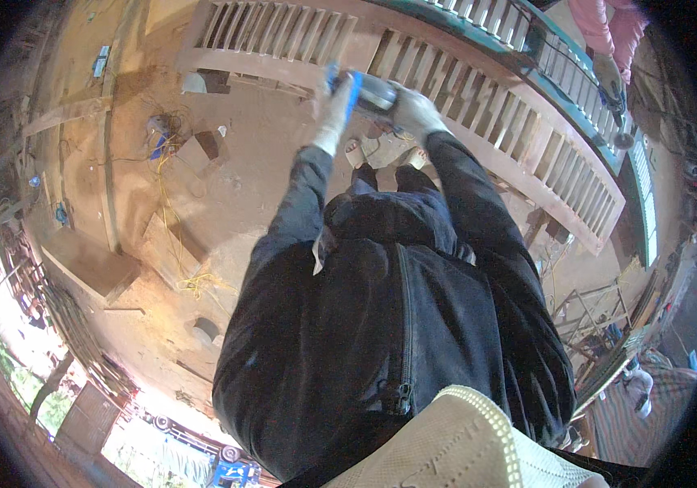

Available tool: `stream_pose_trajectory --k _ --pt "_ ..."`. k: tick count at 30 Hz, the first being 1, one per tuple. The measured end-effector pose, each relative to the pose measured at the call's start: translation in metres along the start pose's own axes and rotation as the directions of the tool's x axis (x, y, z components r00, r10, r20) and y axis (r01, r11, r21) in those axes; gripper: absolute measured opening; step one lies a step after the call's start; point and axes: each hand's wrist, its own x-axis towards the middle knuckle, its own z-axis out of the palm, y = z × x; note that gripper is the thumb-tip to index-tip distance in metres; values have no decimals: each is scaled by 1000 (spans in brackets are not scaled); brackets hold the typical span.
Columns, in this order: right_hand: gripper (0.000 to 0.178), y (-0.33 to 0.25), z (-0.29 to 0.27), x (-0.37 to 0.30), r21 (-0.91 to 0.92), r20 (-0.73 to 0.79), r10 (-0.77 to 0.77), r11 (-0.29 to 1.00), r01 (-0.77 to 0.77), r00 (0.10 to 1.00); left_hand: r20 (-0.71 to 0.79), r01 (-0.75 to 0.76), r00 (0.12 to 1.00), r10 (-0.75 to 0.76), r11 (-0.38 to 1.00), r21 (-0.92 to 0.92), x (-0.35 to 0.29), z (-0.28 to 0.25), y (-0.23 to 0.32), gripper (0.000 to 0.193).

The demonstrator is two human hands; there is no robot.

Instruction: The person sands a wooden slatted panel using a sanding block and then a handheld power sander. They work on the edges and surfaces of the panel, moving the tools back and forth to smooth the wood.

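Both my hands grip a blue and dark handheld power tool [375, 93], smeared by motion, so its exact kind is hard to make out. My left hand [332, 115] closes round its left end, next to a blue strip. Round the right end wraps my right hand [419, 112]. The tool is at the near edge of a long wooden slatted panel [478, 130], close to the joint between two slatted sections; whether it touches the wood cannot be seen. Both hands look pale, perhaps gloved.
Beyond the panel stands a teal-edged slatted frame [555, 69], with a person in pink [608, 37] at its far side. Yellow cords [168, 195] trail over the floor at left, by wooden boards [88, 262]. A wooden frame [596, 313] stands at right.
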Motion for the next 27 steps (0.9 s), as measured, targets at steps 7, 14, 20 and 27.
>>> stream_pose_trajectory --k 7,14,20,27 --pt "35 -41 42 60 76 -89 -137 987 144 987 -68 90 995 -73 950 298 62 -23 33 32" --pt "79 55 -6 -59 142 41 73 987 -78 996 33 -13 999 -2 895 446 -52 93 49 31" --pt "68 157 -44 -166 207 52 233 949 -239 971 281 -122 960 -15 877 465 -139 203 48 34" --pt "61 194 -62 -165 126 171 438 879 -460 883 339 -271 930 144 890 366 -148 233 28 42"
